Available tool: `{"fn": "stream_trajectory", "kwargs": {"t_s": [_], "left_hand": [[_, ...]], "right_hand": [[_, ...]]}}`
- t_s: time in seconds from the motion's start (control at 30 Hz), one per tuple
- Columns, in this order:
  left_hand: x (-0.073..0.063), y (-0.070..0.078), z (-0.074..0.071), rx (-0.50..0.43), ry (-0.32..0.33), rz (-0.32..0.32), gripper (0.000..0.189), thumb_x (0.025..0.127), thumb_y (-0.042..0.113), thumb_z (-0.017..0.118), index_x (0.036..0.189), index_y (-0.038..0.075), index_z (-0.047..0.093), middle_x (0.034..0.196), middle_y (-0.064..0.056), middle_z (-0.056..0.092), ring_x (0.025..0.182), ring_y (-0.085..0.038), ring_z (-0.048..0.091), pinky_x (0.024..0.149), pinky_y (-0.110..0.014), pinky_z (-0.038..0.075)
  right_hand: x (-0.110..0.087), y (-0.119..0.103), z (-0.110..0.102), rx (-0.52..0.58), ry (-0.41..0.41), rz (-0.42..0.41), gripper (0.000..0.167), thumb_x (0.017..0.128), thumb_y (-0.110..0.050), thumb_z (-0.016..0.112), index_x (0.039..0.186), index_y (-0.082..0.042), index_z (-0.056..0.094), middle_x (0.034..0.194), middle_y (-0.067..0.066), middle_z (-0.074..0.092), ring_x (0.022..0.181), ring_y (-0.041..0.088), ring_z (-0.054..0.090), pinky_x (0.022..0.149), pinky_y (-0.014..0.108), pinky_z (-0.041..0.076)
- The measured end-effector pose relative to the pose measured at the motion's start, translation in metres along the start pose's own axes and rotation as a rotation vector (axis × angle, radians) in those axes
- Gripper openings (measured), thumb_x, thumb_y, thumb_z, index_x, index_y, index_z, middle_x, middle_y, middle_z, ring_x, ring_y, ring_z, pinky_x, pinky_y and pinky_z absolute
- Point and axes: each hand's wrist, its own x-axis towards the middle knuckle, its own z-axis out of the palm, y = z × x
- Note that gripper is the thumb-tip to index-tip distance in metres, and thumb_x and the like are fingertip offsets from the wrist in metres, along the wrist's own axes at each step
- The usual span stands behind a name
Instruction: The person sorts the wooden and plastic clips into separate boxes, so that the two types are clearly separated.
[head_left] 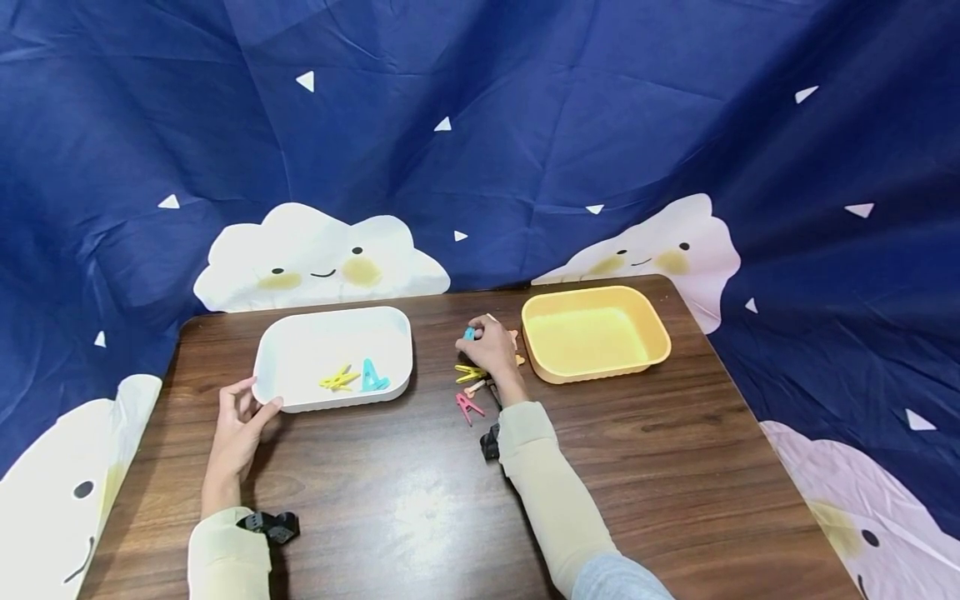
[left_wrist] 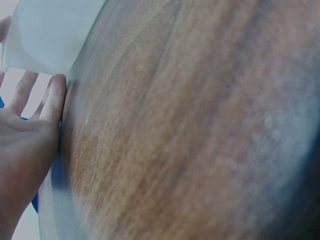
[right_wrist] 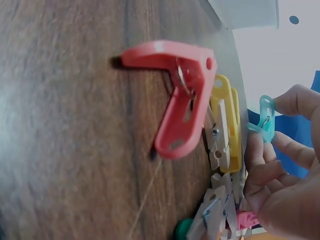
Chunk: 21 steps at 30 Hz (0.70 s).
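In the head view, my left hand (head_left: 238, 429) holds the near left corner of a white tray (head_left: 333, 329), thumb along the front and fingers at the end wall. Inside the tray lie a yellow clothespin (head_left: 340, 379) and a blue clothespin (head_left: 372, 377). My right hand (head_left: 491, 346) pinches a teal clothespin (right_wrist: 267, 120) between thumb and fingers, above a small pile. That pile includes a red clothespin (right_wrist: 192, 92), a yellow clothespin (right_wrist: 232, 125) and wooden clothespins (right_wrist: 216, 202), partly hidden by the hand in the head view.
A yellow tray (head_left: 652, 358) stands to the right of the pile, with nothing seen inside. Both trays sit on a brown wooden table (head_left: 375, 500). Behind the table hangs a dark blue cloth (head_left: 510, 167) printed with clouds.
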Motion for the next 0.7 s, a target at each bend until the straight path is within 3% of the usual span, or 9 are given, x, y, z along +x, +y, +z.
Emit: {"fn": "stream_trajectory", "kwargs": {"t_s": [0.43, 0.7], "left_hand": [[0.0, 0.001, 0.0, 0.031, 0.004, -0.024, 0.053, 0.094, -0.004, 0.069, 0.129, 0.022, 0.04, 0.137, 0.006, 0.054, 0.119, -0.007, 0.052, 0.092, -0.012, 0.045], [0.0, 0.002, 0.001, 0.024, 0.0, -0.02, 0.054, 0.094, -0.007, 0.067, 0.13, 0.022, 0.039, 0.133, 0.01, 0.056, 0.121, -0.006, 0.051, 0.093, -0.012, 0.045]], "right_hand": [[-0.003, -0.013, 0.004, 0.09, -0.011, -0.031, 0.045, 0.079, -0.024, 0.076, 0.12, -0.01, 0.069, 0.098, 0.003, 0.066, 0.09, 0.023, 0.061, 0.079, 0.035, 0.05], [-0.006, -0.019, 0.008, 0.106, -0.005, -0.051, 0.044, 0.079, -0.024, 0.076, 0.121, -0.011, 0.069, 0.098, 0.001, 0.067, 0.09, 0.021, 0.061, 0.079, 0.035, 0.05]]}}
